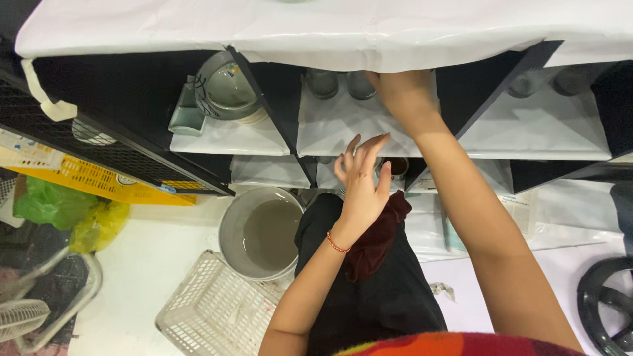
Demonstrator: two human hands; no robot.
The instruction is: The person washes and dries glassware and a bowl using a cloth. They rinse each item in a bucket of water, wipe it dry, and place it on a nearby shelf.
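Both arms are bare, no sleeves reaching the forearms. There's a thin red string bracelet [337, 245] on the left wrist. At the near edge you can see a fuzzy top [461, 345] in red, orange and yellow, plus black trousers [376, 296].

I see my right hand [401, 89] reaching into the middle shelf compartment [343, 125], fingertips hidden under the white cover [330, 33], just beside two glasses [339, 84]. Left hand [362, 181] hovers open, empty, above my lap w/ a dark red cloth [377, 240]. Grey bucket [260, 232] & white basket [214, 310] on floor at left.
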